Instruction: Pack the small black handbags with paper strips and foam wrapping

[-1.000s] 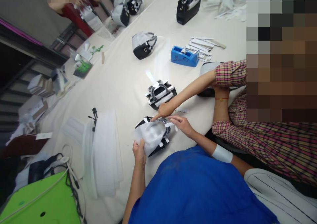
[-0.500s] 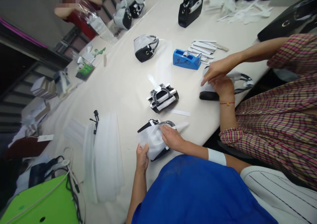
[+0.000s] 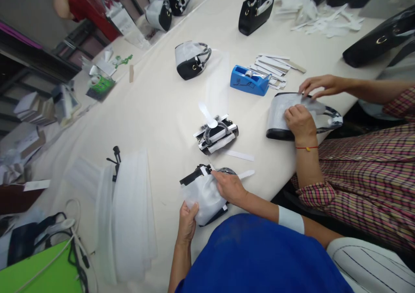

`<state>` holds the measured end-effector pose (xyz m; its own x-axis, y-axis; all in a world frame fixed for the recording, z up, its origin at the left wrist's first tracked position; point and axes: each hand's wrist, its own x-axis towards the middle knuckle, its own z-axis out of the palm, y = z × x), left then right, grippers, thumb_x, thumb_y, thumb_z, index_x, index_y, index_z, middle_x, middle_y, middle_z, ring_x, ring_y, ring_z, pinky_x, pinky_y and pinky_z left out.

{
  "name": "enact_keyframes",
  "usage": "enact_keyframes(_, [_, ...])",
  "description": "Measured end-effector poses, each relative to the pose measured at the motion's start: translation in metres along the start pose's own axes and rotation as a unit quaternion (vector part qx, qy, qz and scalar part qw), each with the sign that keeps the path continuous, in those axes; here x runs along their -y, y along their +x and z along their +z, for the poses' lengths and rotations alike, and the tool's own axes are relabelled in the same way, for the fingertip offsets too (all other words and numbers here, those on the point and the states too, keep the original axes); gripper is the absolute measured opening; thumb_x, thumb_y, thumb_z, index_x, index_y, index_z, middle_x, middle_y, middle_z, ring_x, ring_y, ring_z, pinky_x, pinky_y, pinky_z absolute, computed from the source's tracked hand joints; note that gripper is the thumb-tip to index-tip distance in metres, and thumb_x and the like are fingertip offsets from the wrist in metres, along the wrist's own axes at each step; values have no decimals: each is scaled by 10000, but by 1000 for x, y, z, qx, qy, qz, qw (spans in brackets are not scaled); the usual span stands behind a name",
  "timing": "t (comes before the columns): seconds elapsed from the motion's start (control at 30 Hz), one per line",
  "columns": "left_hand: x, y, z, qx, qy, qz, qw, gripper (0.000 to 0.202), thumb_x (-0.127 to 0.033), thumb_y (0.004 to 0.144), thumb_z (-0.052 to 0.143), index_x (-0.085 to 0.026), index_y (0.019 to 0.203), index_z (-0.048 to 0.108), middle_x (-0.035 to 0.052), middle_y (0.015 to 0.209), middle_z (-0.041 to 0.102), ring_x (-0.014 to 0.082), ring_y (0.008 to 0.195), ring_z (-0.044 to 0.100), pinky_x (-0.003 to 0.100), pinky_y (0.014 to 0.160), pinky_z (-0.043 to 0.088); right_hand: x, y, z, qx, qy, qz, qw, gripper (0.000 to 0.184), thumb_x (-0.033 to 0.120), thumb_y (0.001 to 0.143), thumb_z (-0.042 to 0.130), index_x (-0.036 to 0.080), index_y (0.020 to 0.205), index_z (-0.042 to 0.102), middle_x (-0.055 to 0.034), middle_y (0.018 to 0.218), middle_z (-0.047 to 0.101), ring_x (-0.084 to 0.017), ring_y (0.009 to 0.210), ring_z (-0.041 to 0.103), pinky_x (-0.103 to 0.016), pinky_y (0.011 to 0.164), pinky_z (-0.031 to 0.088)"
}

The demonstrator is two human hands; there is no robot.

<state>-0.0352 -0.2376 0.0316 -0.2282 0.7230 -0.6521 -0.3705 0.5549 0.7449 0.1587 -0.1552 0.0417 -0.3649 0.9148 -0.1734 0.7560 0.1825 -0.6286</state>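
Observation:
A small black handbag (image 3: 212, 218) lies before me on the table, with a white foam sheet (image 3: 203, 193) wrapped round its body. At its lower left side my left hand (image 3: 188, 220) grips the wrapped bag, thumb on top of the sheet. My right hand (image 3: 230, 186) is closed at the bag's upper edge, fingertips on the wrapping beside the plastic-covered handle; exactly what they pinch is partly hidden. Just beyond stands a second handbag (image 3: 218, 135) with white strips along its opening and wrapped handles. A white strip (image 3: 240, 155) lies between the bags.
Stacked white foam sheets (image 3: 132, 224) lie to the left. Ahead are a blue tape dispenser (image 3: 249, 81), paper strips (image 3: 270, 68) and a wrapped handbag (image 3: 191, 59). At right, a co-worker's hands (image 3: 301, 118) work on another wrapped bag (image 3: 275, 116). A green case (image 3: 48, 271) sits lower left.
My right hand's fingers have shifted along the bag's upper edge, away from the handle. My left hand keeps its hold. The co-worker's hands have moved apart on their bag. The view has shifted slightly.

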Motion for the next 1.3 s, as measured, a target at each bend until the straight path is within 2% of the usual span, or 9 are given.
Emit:
enact_keyframes(0.13, [2, 2, 3, 10, 14, -13, 1000, 550, -345, 605, 800, -143, 1072, 591, 96, 958, 710, 205, 858, 668, 324, 800, 511, -2, 15, -6, 21, 3, 49, 999, 336, 218, 818, 518, 247, 1139, 615, -41, 888, 715, -196, 813, 645, -270, 723, 444])
enact_keyframes(0.33, [7, 7, -2, -10, 25, -28, 999, 517, -350, 605, 794, -138, 1038, 606, 84, 900, 713, 205, 803, 665, 307, 741, 511, -3, 26, -2, 46, 46, 57, 996, 255, 199, 791, 542, 267, 997, 676, 1, 723, 697, -167, 679, 634, -245, 646, 440])
enact_keyframes(0.43, [7, 7, -3, -12, 25, -43, 999, 481, -350, 590, 800, -138, 987, 628, 77, 863, 714, 192, 745, 658, 298, 711, 510, -7, 15, 8, -23, 87, 42, 995, 335, 192, 832, 516, 244, 1141, 635, -28, 836, 709, -167, 744, 645, -265, 709, 481])
enact_keyframes(0.57, [6, 6, -6, -1, 17, -68, 998, 464, -343, 587, 801, -141, 973, 640, 82, 860, 715, 192, 740, 655, 300, 714, 514, -16, -2, 21, -126, 145, -37, 981, 385, 172, 897, 469, 221, 1268, 560, -70, 1008, 681, -166, 927, 632, -300, 853, 504])
enact_keyframes(0.67, [4, 5, -8, 1, 12, -87, 996, 444, -342, 589, 799, -146, 959, 649, 78, 859, 719, 193, 745, 658, 302, 727, 515, -21, -6, 27, -169, 177, -75, 967, 374, 158, 880, 520, 236, 1241, 579, -69, 1016, 667, -170, 950, 628, -313, 841, 531])
enact_keyframes(0.87, [-4, 3, -11, 25, 33, -117, 992, 410, -345, 592, 792, -132, 918, 664, 67, 824, 720, 208, 728, 661, 318, 727, 516, -21, -4, 27, -227, 209, -61, 949, 276, 109, 837, 588, 184, 1100, 627, -69, 970, 688, -169, 917, 650, -304, 822, 558])
enact_keyframes(1.0, [-5, 4, -17, 49, 50, -135, 988, 383, -329, 604, 787, -127, 906, 667, 68, 812, 719, 213, 742, 659, 317, 730, 511, -19, -9, 27, -202, 182, -21, 962, 212, 124, 854, 571, 178, 1046, 641, -65, 967, 696, -172, 940, 654, -304, 869, 546])
enact_keyframes(1.17, [1, 6, -19, 35, 74, -129, 988, 411, -353, 607, 782, -118, 923, 664, 84, 844, 722, 217, 768, 655, 313, 729, 510, -21, -18, 30, -108, 112, -24, 987, 375, 118, 890, 455, 151, 1250, 552, -133, 1228, 583, -217, 1156, 543, -367, 981, 478])
enact_keyframes(1.3, [2, 4, -11, 16, 89, -118, 989, 407, -378, 601, 778, -105, 881, 665, 78, 781, 713, 201, 708, 640, 289, 670, 505, -24, -18, 31, -25, 82, -41, 995, 501, 100, 839, 418, 139, 1336, 468, -162, 1298, 495, -268, 1206, 461, -433, 988, 440])
